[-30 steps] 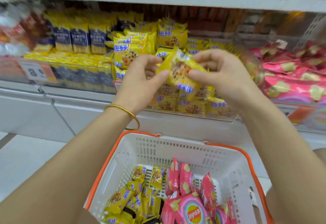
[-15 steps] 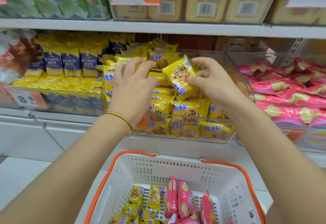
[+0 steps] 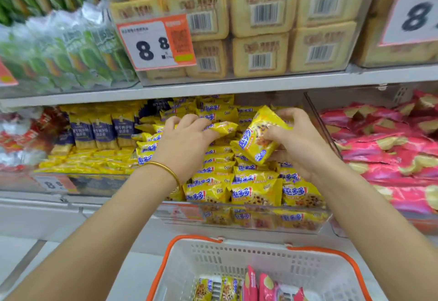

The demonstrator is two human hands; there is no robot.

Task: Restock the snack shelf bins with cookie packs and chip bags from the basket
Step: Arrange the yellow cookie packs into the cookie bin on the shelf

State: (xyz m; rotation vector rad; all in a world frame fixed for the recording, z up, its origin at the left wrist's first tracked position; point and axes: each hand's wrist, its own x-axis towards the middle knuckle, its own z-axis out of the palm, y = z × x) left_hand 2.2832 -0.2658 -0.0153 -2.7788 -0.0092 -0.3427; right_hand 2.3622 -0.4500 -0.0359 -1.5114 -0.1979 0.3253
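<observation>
My right hand (image 3: 299,145) grips a yellow cookie pack (image 3: 257,138), held tilted over the clear cookie bin (image 3: 305,226) on the middle shelf. My left hand (image 3: 183,141), with a gold bangle on the wrist, pinches the end of another yellow cookie pack (image 3: 224,127) lying on top of the pile in that bin. The bin is heaped with several matching yellow packs. Below, the white basket with an orange rim (image 3: 187,241) holds yellow cookie packs (image 3: 206,290) and pink chip bags (image 3: 266,286).
A bin of pink chip bags (image 3: 388,151) stands right of the cookie bin, behind a clear divider. Yellow-and-navy packs (image 3: 94,132) fill the bin on the left. The upper shelf (image 3: 213,88) carries beige boxed biscuits (image 3: 260,27), green packs and a price tag (image 3: 156,43).
Both hands have moved further up into the cookie bin. The right hand still holds its pack; the left hand now pinches a pack on the pile. The camera has tilted upward.
</observation>
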